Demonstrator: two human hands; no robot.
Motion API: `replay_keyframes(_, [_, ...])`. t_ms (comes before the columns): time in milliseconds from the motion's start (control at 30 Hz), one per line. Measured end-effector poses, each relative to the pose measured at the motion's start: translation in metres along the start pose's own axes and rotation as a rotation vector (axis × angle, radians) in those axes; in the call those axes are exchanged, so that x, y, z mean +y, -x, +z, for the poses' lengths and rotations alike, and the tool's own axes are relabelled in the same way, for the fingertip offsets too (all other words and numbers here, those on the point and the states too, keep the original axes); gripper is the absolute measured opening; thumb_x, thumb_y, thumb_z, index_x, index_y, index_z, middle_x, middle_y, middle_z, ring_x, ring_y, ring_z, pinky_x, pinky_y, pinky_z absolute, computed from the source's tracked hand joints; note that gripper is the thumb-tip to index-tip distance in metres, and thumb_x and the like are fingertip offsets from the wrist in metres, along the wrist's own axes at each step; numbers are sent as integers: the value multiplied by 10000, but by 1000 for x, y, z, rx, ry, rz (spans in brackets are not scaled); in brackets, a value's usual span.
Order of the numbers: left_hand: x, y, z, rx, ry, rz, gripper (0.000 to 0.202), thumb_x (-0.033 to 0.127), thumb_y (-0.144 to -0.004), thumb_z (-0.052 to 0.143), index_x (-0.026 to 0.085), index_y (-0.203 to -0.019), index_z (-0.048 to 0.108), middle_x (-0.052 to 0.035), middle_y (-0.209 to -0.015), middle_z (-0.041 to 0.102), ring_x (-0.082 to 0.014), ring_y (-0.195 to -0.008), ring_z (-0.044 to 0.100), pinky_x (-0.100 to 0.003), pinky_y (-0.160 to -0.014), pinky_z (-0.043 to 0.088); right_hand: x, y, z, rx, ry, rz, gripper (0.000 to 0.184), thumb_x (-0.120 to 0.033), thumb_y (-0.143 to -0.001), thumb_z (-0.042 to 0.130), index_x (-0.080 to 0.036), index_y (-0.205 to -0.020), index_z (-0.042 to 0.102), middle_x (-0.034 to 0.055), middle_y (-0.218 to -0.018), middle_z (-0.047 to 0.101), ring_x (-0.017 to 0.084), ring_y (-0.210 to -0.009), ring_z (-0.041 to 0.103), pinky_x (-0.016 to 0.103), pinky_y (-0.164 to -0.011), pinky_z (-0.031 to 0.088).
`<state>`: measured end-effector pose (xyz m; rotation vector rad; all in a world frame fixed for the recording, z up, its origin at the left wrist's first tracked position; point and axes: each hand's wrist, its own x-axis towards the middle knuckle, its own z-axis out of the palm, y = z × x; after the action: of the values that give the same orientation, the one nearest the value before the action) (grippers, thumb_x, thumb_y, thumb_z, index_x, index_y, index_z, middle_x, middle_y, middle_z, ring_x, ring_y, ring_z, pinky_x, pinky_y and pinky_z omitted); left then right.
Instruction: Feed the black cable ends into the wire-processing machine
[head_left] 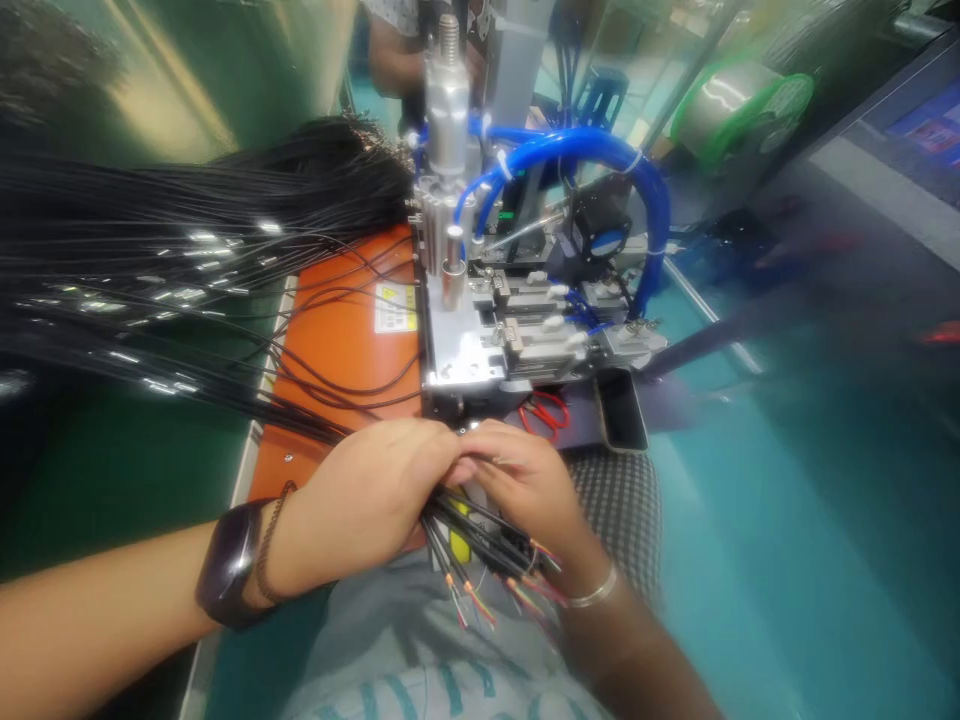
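A bundle of black cables (480, 535) is held in front of my body, its stripped ends fanning out below my hands with thin coloured wires (480, 605) showing. My left hand (375, 480) is closed around the bundle, palm down. Fingers of my right hand (525, 475) are bent against the same cables, meeting my left fingertips; exactly what they pinch is hidden. From my left hand the cables run back left over the orange work surface (341, 370). Just beyond both hands stands a metal machine (465, 340) with an upright cylinder (448, 120).
A large pile of black cables (187, 220) spreads at the left. Blue tubing (652, 200) arches over the machine. Red-handled tool (551, 412) and a dark open bin (621, 410) lie right of it. A green-rimmed spool (739, 110) and another person (397, 50) are behind.
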<state>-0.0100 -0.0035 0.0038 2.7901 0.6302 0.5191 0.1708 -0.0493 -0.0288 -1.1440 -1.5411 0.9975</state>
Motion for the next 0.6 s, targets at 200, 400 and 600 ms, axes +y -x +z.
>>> replay_keyframes(200, [-7, -4, -5, -210, -171, -93, 181, 126, -857, 424, 192, -984, 534, -4, -768, 594, -165, -716, 580, -266, -590, 403, 9, 8, 4, 273, -197, 162, 198, -243, -760, 699, -244, -953, 651, 14, -884, 680, 156, -776, 653, 291, -721, 542])
replay_keyframes(400, [-6, -2, -2, -195, -150, -136, 66, 129, -808, 478, 191, -792, 493, 5, -730, 555, -159, -666, 541, -272, -551, 351, 12, 10, 9, 407, 24, 146, 106, -249, -809, 650, -248, -909, 683, 21, -864, 686, 164, -793, 642, 303, -736, 530])
replay_keyframes(600, [-6, -1, -1, -136, -163, -141, 64, 133, -815, 461, 180, -799, 501, -4, -722, 558, -161, -663, 542, -274, -567, 362, 7, 12, 11, 413, 166, 7, 100, -178, -821, 623, -232, -883, 679, 19, -807, 675, 161, -755, 605, 319, -722, 506])
